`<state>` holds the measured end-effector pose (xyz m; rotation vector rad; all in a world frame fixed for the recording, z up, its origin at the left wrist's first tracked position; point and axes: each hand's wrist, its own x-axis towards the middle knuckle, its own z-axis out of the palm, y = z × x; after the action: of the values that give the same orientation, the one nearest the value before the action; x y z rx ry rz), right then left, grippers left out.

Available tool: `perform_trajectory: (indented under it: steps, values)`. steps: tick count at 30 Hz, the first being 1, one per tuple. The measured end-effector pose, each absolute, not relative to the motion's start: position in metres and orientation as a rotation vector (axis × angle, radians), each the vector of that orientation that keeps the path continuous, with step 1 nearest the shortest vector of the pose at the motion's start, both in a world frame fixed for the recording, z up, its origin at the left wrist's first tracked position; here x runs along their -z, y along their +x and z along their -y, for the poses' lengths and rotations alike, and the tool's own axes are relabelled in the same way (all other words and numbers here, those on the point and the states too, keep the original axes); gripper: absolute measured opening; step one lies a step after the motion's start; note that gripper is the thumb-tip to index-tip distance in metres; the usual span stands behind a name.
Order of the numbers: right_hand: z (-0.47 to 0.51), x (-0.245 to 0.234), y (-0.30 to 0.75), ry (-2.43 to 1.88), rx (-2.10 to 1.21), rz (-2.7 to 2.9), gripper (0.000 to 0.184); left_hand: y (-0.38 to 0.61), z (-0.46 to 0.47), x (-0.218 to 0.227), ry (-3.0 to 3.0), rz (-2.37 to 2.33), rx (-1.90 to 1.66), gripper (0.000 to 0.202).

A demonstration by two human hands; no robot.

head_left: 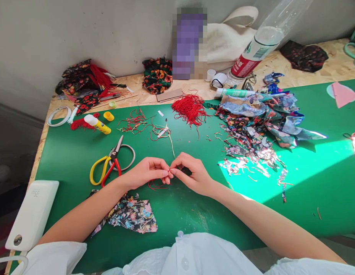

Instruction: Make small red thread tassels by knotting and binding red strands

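My left hand (151,172) and my right hand (194,174) meet fingertip to fingertip over the green mat (177,217). Both are closed in a pinch on a thin red thread (158,186), whose loose loops show below my left fingers. A cream cord (171,145) runs up from behind my right fingers; whether it joins the thread is hidden. Left of my hands lie scissors (115,154) with one yellow and one red handle, blades apart, overlapping a grey tape ring (133,156). A piece of floral fabric (134,215) is partly under my left forearm.
Red thread piles (189,109) lie beyond my hands. Fabric scraps (252,126) cover the right side. A glue stick (97,124) and its yellow cap (108,116) are at left, a white power bank (33,214) nearer. A plastic bottle (256,49) stands at the back.
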<state>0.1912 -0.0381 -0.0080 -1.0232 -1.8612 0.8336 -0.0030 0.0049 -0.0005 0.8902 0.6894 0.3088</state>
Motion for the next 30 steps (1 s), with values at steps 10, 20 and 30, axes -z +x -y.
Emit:
perform_trajectory:
  steps: [10,20,30]
  values:
    - [0.0388,0.0119,0.1897,-1.019,-0.652,1.987,0.009,-0.0024,-0.0043,0.0004,0.852,-0.658,-0.335,0.021]
    - [0.0416,0.0123,0.1876,-1.017,-0.472,2.051,0.009,-0.0014,-0.0014,0.0041,0.932,-0.663,-0.339,0.021]
    - [0.0417,0.013,0.1868,-1.033,-0.448,2.061,0.01,-0.0012,-0.0026,0.001,0.929,-0.663,-0.311,0.019]
